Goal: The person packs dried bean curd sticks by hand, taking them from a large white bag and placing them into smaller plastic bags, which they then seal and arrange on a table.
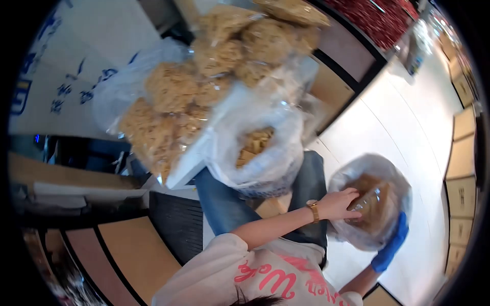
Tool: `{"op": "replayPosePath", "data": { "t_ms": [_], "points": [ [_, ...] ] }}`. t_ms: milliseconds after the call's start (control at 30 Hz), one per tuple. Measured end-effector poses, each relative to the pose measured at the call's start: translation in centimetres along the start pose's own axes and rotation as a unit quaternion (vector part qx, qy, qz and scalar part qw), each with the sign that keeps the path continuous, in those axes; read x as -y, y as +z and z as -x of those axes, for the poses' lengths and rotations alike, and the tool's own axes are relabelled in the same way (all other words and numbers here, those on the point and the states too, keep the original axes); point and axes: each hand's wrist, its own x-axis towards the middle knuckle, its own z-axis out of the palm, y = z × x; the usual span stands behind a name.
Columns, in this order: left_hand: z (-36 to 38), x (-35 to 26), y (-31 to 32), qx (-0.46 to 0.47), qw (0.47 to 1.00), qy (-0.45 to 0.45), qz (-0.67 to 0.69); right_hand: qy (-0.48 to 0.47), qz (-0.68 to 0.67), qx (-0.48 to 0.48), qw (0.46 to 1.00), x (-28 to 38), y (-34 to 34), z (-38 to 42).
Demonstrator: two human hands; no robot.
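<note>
My left hand (344,205), bare and with a gold watch at its wrist, reaches into a large clear plastic bag (342,176) on the right. Its fingers are bent at the edge of a brown filled plastic packet (376,201) inside that bag. My right hand (394,244) wears a blue glove and grips the bag's near right side; some of its fingers are hidden. Between my knees stands another open plastic bag (286,148) with light brown pieces (255,145) in it.
Several clear bags of brown flat pieces (173,86) are heaped on a white surface (191,166) ahead and left. A white box with blue writing (76,61) stands at the far left. Dark red goods (372,20) lie behind. Cartons (462,194) line the right side of the white floor (403,122).
</note>
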Motion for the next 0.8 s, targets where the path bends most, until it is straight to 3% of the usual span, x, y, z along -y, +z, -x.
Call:
{"op": "replayPosePath", "data": {
  "t_ms": [67, 100, 133, 167, 200, 233, 267, 300, 367, 467, 533, 567, 633, 733, 800],
  "points": [
    [1.9, -2.0, -7.7, -0.046, 0.995, -0.023, 0.089, -0.004, -0.131, 0.015, 0.991, -3.3, -1.1, -0.8],
    [2.3, -0.7, -9.2, -0.163, 0.981, 0.036, 0.098, -0.004, -0.177, 0.023, 0.984, -4.8, -1.5, -1.0],
    [3.9, -2.2, -13.3, -0.199, 0.971, -0.075, 0.110, 0.009, -0.173, 0.008, 0.985, -5.2, -1.8, -1.1],
    [5.1, 1.4, -16.0, -0.375, 0.920, 0.063, -0.096, 0.022, -0.166, -0.004, 0.986, -5.0, -1.5, -1.3],
    [7.1, 1.1, -19.7, -0.410, 0.902, -0.098, 0.096, 0.019, -0.172, 0.008, 0.985, -4.6, -1.4, -1.5],
    [9.1, 2.7, -23.1, -0.514, 0.841, -0.002, -0.166, 0.044, -0.163, 0.010, 0.986, -4.0, -1.4, -1.4],
    [11.3, 3.6, -26.3, -0.542, 0.796, -0.024, -0.268, 0.071, -0.151, 0.010, 0.986, -3.8, -1.2, -0.9],
    [13.8, 4.1, -29.1, -0.538, 0.749, -0.065, -0.381, 0.062, -0.135, -0.017, 0.989, -4.1, -1.0, -0.4],
    [18.0, 5.0, -33.3, -0.536, 0.713, -0.093, -0.442, 0.047, -0.143, 0.012, 0.989, -4.1, -0.7, 0.0],
    [19.7, 4.6, -36.6, -0.520, 0.691, -0.147, -0.479, 0.040, -0.142, 0.032, 0.989, -6.0, -0.8, -0.2],
    [19.6, 5.7, -38.7, -0.430, 0.667, -0.247, -0.556, 0.049, -0.142, 0.022, 0.988, -5.9, -0.8, 0.0],
    [19.3, 6.2, -39.5, -0.430, 0.669, -0.245, -0.555, 0.026, -0.131, 0.022, 0.991, -5.0, -0.5, 0.3],
    [18.8, 7.3, -40.4, -0.354, 0.665, -0.352, -0.556, 0.005, -0.118, 0.016, 0.993, -4.7, -0.6, 0.8],
    [19.3, 10.3, -41.8, -0.364, 0.695, -0.297, -0.544, 0.075, -0.195, -0.020, 0.978, -5.5, -0.3, 0.9],
    [19.4, 10.2, -42.5, -0.379, 0.690, -0.313, -0.532, -0.027, -0.027, -0.003, 0.999, -5.1, -0.3, 1.7]
  ]
}}
